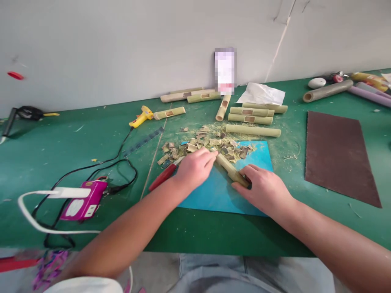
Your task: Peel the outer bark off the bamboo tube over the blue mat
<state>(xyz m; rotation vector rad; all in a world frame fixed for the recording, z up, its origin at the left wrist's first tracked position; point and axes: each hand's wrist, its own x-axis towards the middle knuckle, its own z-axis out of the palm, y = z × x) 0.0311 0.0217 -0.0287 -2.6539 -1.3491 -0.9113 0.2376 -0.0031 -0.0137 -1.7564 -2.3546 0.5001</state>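
The left hand (195, 167) is closed over the far end of a bamboo section (227, 166). The right hand (264, 188) is curled around its near end. The section lies slanted between the two hands, on the blue mat (214, 195) on the table (91, 138). A red-handled knife (163, 177) lies just outside the left wrist, and bamboo chips (210, 144) are heaped just beyond the left hand. A steady hold likely calls for pressing the section flat on the mat.
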